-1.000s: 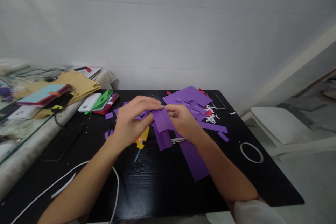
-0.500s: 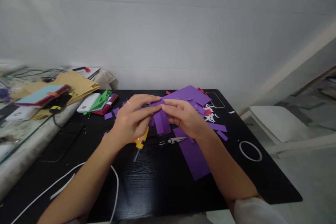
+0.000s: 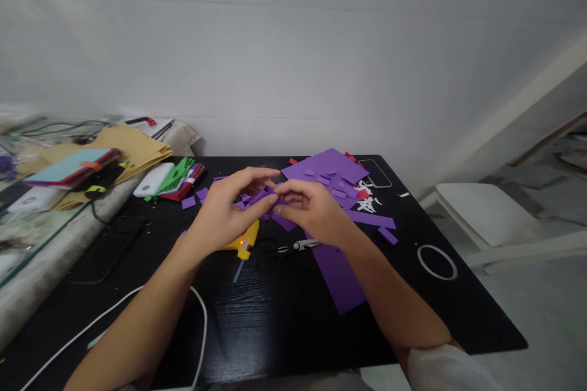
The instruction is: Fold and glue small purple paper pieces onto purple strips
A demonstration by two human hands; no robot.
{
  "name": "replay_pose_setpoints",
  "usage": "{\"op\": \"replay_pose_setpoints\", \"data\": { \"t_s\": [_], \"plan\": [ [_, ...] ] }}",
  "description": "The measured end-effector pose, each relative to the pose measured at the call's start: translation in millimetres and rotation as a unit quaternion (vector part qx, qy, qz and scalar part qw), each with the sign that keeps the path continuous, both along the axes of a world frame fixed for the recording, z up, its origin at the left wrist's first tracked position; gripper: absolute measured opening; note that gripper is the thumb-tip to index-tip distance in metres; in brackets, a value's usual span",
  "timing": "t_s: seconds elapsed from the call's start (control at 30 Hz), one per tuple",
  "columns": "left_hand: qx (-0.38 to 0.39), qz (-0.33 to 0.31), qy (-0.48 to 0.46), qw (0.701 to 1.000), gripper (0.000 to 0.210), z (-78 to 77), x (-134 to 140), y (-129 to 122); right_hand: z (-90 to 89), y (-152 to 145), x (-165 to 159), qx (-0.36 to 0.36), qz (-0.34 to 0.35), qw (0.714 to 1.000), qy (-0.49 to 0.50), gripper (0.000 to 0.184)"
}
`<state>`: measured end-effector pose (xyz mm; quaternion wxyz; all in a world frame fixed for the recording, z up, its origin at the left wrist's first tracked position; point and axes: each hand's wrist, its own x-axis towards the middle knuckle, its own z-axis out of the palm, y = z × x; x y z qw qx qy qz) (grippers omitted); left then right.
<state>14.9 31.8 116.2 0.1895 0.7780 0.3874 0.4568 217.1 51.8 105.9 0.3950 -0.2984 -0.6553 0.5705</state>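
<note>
Between my two hands is a small folded piece of purple paper (image 3: 261, 195), partly hidden by the fingers. My left hand (image 3: 229, 204) pinches it with the thumb in front and the fingers behind. From the other side my right hand (image 3: 316, 208) grips it, thumb and fingertips curled together. Under my left hand lies a yellow glue gun (image 3: 246, 242) with a lit orange spot and a clear stick at its back end. Scissors (image 3: 305, 245) rest just below my right hand. A purple sheet (image 3: 342, 284) lies beneath my right wrist.
Behind my right hand is another purple sheet (image 3: 316, 160) with small purple pieces on it. White scraps (image 3: 367, 204) lie beside it. Green and red folded papers (image 3: 181, 178) sit at the back left near a white device (image 3: 153, 179). A white cable (image 3: 205, 317) loops across the front left.
The purple paper has tipped from hanging down, with its long face showing, to a flatter pose between my fingers. My right hand has shifted slightly left and down, and its fingers are curled more.
</note>
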Motion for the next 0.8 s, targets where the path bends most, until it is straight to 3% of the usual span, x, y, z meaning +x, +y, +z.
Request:
{"op": "replay_pose_setpoints", "data": {
  "t_s": [0.13, 0.23, 0.5, 0.8],
  "plan": [
    [0.023, 0.035, -0.010, 0.999, 0.016, 3.5, -3, 0, 3.8, 0, 2, 0.042, -0.091, 0.995, 0.026, 0.025],
    [0.024, 0.055, -0.064, 0.996, 0.009, 5.0, -6, -1, 5.8, 1, 5, 0.033, -0.115, 0.992, 0.037, 0.032],
    [0.055, 0.098, -0.120, 0.986, 0.014, 2.3, -6, -2, 14.8, -2, 8, 0.013, -0.176, 0.981, 0.078, 0.033],
    [0.030, 0.073, -0.136, 0.988, 0.029, 0.0, -9, -1, 17.9, -5, 9, 0.009, -0.188, 0.977, 0.100, 0.026]
  ]
}}
